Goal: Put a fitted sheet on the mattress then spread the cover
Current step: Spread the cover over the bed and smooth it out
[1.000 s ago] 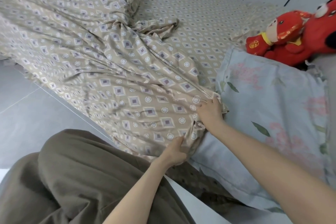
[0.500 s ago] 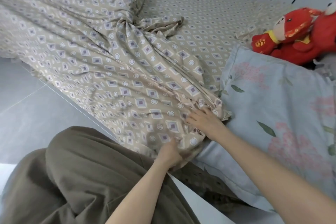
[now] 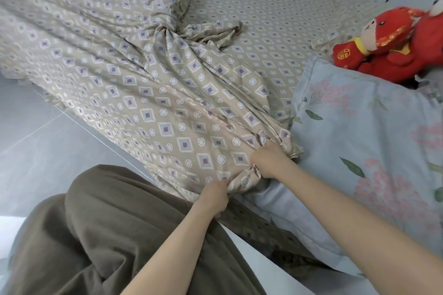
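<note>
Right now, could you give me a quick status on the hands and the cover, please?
Left hand and right hand both grip the cover. Cover bunched, not yet spread flat. Pillow against the gripped corner.

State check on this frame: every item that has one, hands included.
cover: bunched and twisted, spread only over the bed's near side.
fitted sheet: on the mattress, flat where visible.
pillow: lying flat, cover's corner against it.
plush toy: lying beyond the pillow.
left hand: grips cover's edge.
right hand: grips bunched cover corner.
</note>
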### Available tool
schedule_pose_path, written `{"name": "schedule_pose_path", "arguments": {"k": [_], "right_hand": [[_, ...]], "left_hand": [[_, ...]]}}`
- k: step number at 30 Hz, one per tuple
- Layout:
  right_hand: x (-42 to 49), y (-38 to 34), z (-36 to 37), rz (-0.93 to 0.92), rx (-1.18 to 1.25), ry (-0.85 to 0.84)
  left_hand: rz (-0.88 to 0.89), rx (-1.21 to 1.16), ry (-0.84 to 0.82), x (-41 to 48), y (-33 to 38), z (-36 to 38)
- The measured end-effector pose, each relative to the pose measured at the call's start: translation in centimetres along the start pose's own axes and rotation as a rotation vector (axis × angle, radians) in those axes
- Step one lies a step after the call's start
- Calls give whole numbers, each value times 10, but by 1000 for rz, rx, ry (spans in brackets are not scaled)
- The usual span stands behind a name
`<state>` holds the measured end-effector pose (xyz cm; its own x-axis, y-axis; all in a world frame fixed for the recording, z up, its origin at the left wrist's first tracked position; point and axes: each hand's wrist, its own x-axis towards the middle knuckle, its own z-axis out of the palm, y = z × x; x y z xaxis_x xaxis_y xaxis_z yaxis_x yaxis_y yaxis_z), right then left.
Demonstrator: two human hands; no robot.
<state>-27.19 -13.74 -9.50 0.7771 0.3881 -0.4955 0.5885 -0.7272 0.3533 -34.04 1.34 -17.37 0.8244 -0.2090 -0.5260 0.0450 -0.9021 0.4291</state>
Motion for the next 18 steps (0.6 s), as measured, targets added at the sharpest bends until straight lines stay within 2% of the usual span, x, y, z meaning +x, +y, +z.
{"name": "schedule_pose_path", "arguments": {"k": [6,13,15,18], "right_hand": [[16,-6,-5,231,19,-183],[13,-8,17,227,81,-292],[12,-6,19,215,126,-321],[11,-3,6,207,164,-386]], "left_hand": [[8,-172,-96,6,-3,-1],[50,-381,-376,-2,3,9],[82,-387,-371,-3,4,7],[75,-384,-247,-3,7,2]]}}
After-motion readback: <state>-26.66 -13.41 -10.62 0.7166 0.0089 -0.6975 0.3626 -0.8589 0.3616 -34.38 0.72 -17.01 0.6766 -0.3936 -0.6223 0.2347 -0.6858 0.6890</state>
